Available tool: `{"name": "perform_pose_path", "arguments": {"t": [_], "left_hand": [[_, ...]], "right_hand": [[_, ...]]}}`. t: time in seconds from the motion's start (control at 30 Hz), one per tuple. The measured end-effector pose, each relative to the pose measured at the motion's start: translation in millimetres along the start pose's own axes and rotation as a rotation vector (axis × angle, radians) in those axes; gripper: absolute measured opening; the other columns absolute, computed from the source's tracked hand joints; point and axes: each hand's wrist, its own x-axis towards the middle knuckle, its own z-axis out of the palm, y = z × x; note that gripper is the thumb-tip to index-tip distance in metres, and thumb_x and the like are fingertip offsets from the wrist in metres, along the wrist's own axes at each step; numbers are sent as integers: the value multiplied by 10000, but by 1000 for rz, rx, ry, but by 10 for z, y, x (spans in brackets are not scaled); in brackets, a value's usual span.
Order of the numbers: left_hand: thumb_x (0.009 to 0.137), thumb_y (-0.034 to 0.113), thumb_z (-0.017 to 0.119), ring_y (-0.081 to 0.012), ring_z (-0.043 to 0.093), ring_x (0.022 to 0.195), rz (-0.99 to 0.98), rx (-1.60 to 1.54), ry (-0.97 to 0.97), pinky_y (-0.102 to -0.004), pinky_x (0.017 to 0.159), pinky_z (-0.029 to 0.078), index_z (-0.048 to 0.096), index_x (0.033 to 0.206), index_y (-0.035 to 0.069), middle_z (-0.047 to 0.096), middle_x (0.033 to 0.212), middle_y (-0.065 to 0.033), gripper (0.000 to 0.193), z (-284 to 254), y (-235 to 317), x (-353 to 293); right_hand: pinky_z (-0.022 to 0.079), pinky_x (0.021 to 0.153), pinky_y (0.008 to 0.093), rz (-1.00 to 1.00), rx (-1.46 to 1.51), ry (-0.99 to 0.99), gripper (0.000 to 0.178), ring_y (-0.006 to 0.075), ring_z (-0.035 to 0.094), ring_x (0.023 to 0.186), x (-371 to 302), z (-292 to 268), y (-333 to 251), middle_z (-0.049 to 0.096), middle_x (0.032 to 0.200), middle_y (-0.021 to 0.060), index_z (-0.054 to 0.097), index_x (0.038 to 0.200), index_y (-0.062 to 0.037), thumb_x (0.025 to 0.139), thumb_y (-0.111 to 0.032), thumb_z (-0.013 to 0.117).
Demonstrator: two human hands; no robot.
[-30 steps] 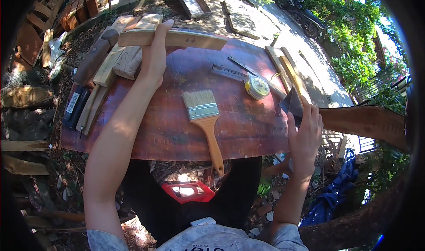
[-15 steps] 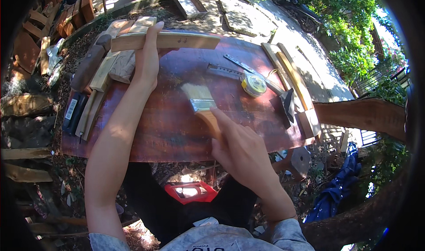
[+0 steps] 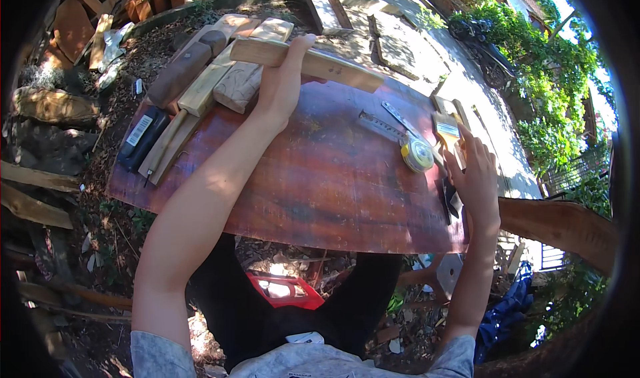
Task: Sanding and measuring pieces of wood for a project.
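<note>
My left hand (image 3: 280, 88) is closed round a short wooden board (image 3: 343, 69), held above the far left part of the reddish-brown tabletop (image 3: 313, 198). At the table's right edge my right hand (image 3: 479, 171) has its fingers round the handle of a flat paintbrush (image 3: 447, 126). The pale bristles point away from me, over some wooden strips (image 3: 463, 115) there. Left of the brush lie a yellow-and-white tape measure (image 3: 417, 154) and a metal square (image 3: 381, 125). Partly hidden beside my right wrist is a dark pointed blade-like piece (image 3: 451, 198).
Along the left side lie a wooden block (image 3: 238, 88), a brown wooden tool (image 3: 179, 75) and a black bottle (image 3: 143, 138). A red plastic container (image 3: 293, 297) is on the ground between my legs. Timber offcuts (image 3: 53, 105) lie left; a curved plank (image 3: 560, 225) stands right.
My right hand has carried the paintbrush from mid-table to the wooden strips at the right edge. My left hand still grips the board, now tilted down to the right. The view has shifted.
</note>
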Motion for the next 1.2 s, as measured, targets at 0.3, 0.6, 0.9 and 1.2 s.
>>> {"name": "perform_pose_path", "arguments": {"t": [0.3,0.6,0.9,1.2], "left_hand": [[1018,647,717,-175,730,712,53,66,-13,-299,640,577,733,1001,-2,759,873,-94,650,-148,74,45],[1103,480,699,-77,653,760,451,79,34,-277,704,527,694,886,77,702,809,-23,458,-19,250,-18],[1097,410,732,-109,683,777,461,254,-3,-289,712,543,642,973,44,673,808,-25,396,192,374,-17],[1162,497,562,-91,617,712,351,256,-129,-301,638,501,647,1173,18,627,788,-18,486,558,-129,226]], "right_hand": [[558,957,522,-124,337,-352,749,427,700,1116,338,29,-698,686,1253,184,583,1523,-119,818,-204,822],[595,945,417,-8,696,-98,643,353,765,1117,565,-182,-1057,756,1225,183,611,1497,-112,880,-66,786],[551,831,296,59,1424,154,385,141,707,924,1332,-179,-1442,766,1013,81,727,1271,-8,998,-277,760],[576,804,331,182,1913,156,402,166,685,871,1298,564,-1605,722,983,116,659,1187,50,1036,-265,460]]}}
